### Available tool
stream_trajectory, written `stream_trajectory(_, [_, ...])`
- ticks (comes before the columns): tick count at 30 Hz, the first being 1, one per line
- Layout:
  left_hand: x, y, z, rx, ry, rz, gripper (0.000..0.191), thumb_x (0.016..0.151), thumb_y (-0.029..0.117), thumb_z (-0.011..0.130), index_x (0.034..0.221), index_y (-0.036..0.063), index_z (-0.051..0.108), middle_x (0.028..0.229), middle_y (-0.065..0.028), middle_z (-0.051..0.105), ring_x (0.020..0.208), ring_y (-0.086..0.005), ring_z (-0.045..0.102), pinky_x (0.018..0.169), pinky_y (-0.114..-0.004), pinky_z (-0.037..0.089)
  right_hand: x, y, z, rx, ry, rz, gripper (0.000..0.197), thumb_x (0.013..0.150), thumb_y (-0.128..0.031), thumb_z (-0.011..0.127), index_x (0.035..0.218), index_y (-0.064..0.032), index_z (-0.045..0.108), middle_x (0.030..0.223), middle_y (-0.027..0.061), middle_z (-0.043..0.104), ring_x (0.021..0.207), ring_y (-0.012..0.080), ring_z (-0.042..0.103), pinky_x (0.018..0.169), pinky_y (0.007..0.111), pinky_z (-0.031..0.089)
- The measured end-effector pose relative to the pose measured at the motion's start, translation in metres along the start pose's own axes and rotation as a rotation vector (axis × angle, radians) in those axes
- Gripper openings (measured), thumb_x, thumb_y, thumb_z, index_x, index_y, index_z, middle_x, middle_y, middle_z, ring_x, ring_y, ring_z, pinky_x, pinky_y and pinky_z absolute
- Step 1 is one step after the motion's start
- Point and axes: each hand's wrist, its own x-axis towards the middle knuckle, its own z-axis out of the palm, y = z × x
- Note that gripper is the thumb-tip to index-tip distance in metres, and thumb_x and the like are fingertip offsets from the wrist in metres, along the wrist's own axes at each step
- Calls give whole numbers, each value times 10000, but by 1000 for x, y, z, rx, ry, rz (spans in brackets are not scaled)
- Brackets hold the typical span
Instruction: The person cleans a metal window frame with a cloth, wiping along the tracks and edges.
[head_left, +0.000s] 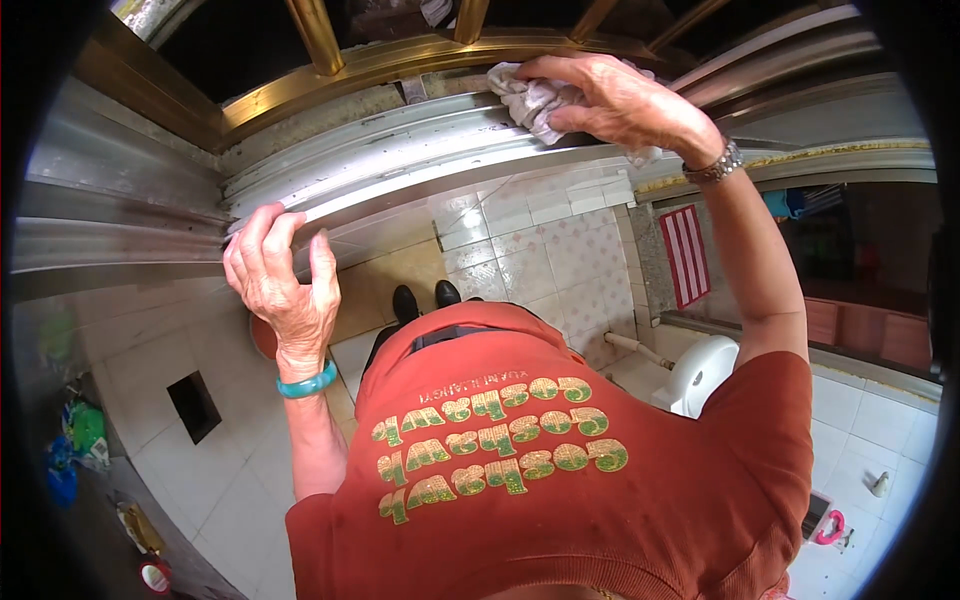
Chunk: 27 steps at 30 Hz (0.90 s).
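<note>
A crumpled whitish cloth (534, 101) is held in my right hand (626, 101), pressed against the aluminium window track (375, 154) near its right part. The fingers arch over the cloth, and some of it shows below the palm. Dark specks and dirt mark the track's grooves. At the track's left end, my left hand (281, 274) hooks its fingers over the near edge, the thumb standing apart below it. A silver-coloured watch (714, 163) is on my right wrist, and a green bangle (307, 381) on my left.
Gold-coloured metal bars (319, 37) stand beyond the track, above a rough ledge (360, 105). Aluminium frame sides (120, 180) flank it. Below are wall tiles (525, 262), my black shoes (426, 298), a white washbasin (705, 367) and a pipe (637, 349). Plastic bags (82, 431) lie at left.
</note>
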Motion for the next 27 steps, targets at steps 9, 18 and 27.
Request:
stream_trajectory(9, [6,10,-3,-40,-18,-72,309,729,158,771,999,88,636,1108,-72,623,1027,-293,554,988,-433,381,8,0,12,-256,136,-141,513,799,-36,702,1291,-76,562,1187,186,598,1060,405,587,895,439,508])
stream_trajectory(18, [10,17,1,-74,-2,-80,356,688,212,797,972,81,628,1083,-95,599,1019,-298,545,977,-440,359,47,-27,31,-249,120,-269,377,832,-90,684,1191,-150,586,997,146,591,927,387,614,759,447,534])
stream_trajectory(27, [8,17,3,-52,42,-76,331,685,239,782,950,98,643,986,-87,589,946,-286,547,913,-446,382,124,-96,59,-151,117,-483,185,804,-31,627,988,-45,613,916,202,616,816,386,661,677,459,543])
